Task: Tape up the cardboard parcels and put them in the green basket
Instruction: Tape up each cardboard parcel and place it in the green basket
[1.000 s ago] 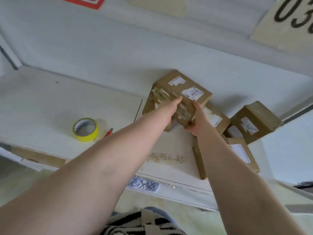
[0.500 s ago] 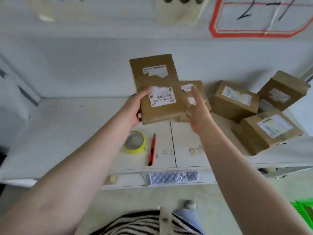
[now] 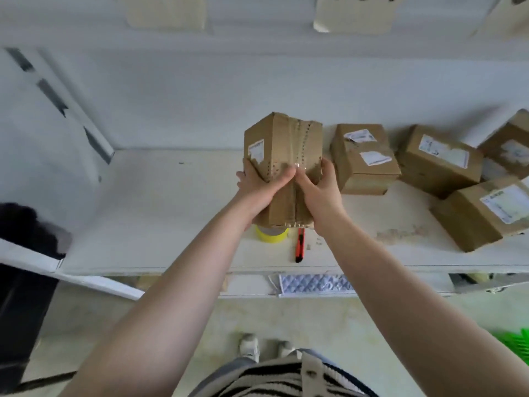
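Between the two hands, held up off the white tabletop (image 3: 160, 213), is the brown rectangular cardboard parcel (image 3: 282, 156) with a torn white label on its left face and a seam of old clear tape running along its length. The left hand (image 3: 259, 186) grips its left side with the thumb laid across the near face, and the right hand (image 3: 319, 190) grips the right side, thumb meeting the other almost at the seam, so both hands are closed on the same box. The parcel's long axis runs away from the person, tilted up at the far end, and the taped seam follows that axis straight out from between the thumbs. Directly beneath the grip, half hidden by the near end of the box, sits the yellow roll of packing tape (image 3: 271, 234), and just to its right lies the slim red utility knife (image 3: 299, 245), pointing toward the table's near edge. By my reckoning the left hand is nearer the roll, the right nearer the knife, so the box would need setting down before either is taken up. Four more brown cardboard parcels (image 3: 363, 159) wait on the table to the right of the grip. The green plastic basket (image 3: 515, 343) shows only as a corner low on the right, well apart, on the right hand's side.
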